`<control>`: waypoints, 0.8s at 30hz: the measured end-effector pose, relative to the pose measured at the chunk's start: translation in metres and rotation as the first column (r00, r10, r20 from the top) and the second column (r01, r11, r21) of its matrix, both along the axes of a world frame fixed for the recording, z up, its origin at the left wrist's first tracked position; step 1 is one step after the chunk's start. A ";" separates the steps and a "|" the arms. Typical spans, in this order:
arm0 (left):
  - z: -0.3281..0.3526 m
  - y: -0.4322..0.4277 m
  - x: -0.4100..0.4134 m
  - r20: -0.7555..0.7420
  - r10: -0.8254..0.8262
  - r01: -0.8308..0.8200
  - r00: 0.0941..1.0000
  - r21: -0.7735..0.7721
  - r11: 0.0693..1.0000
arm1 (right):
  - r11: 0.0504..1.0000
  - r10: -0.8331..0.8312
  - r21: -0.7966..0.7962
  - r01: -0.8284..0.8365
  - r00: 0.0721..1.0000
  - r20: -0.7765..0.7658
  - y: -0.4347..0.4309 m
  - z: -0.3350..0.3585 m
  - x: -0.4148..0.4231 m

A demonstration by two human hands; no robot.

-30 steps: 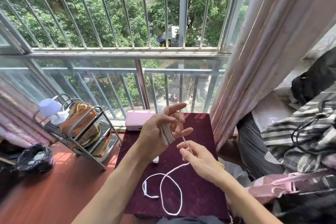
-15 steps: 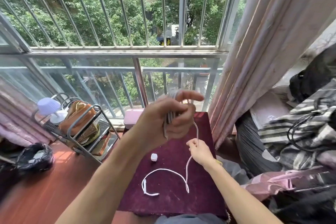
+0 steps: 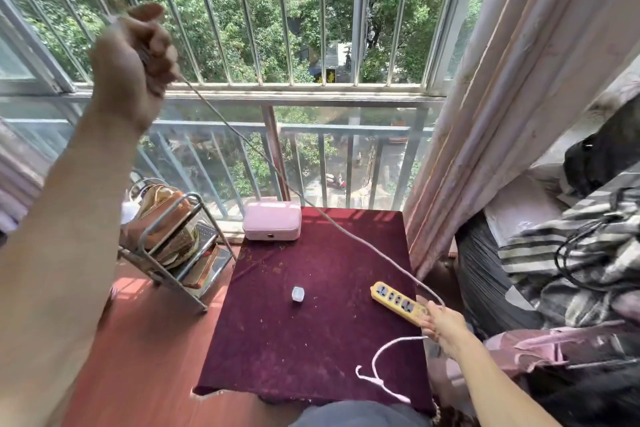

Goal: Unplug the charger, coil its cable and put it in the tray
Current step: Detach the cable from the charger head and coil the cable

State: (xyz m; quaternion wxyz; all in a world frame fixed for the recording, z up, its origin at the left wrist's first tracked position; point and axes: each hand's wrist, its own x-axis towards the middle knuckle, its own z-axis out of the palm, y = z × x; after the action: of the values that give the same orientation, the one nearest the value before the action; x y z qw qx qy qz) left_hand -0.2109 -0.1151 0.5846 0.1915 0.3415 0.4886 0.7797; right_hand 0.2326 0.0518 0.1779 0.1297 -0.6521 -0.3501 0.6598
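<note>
My left hand (image 3: 133,55) is raised high at the upper left, fist closed around a bundle of the white charger cable (image 3: 349,236). From the fist the cable runs taut, down and right across the dark red table (image 3: 311,288), to my right hand (image 3: 441,324), which pinches it at the table's right edge. The cable's free end (image 3: 374,380) curls on the cloth near the front edge. A small white charger plug (image 3: 298,294) lies alone in the table's middle. A yellow power strip (image 3: 398,302) lies next to my right hand.
A pink case (image 3: 272,220) sits at the table's far edge by the window bars. A metal rack (image 3: 180,243) with bags stands left of the table on the red floor. Pink curtain (image 3: 502,97) and piled clothes (image 3: 571,253) fill the right side.
My left hand has swung up and to the left with the coiled bundle, pulling the cable taut. My right hand has slid to the table's right edge. The yellow power strip is now in view.
</note>
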 end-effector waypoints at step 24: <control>-0.140 0.037 0.151 0.483 -0.617 0.768 0.622 -0.222 0.601 | 0.425 0.552 0.836 -0.348 0.831 0.065 -0.038 0.202 -0.133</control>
State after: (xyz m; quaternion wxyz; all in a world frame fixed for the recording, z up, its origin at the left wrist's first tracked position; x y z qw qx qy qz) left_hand -0.0600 -0.0779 0.4450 0.6359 0.3106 0.4208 0.5676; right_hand 0.0994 0.0138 0.3797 0.2722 -0.3186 -0.7602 0.4964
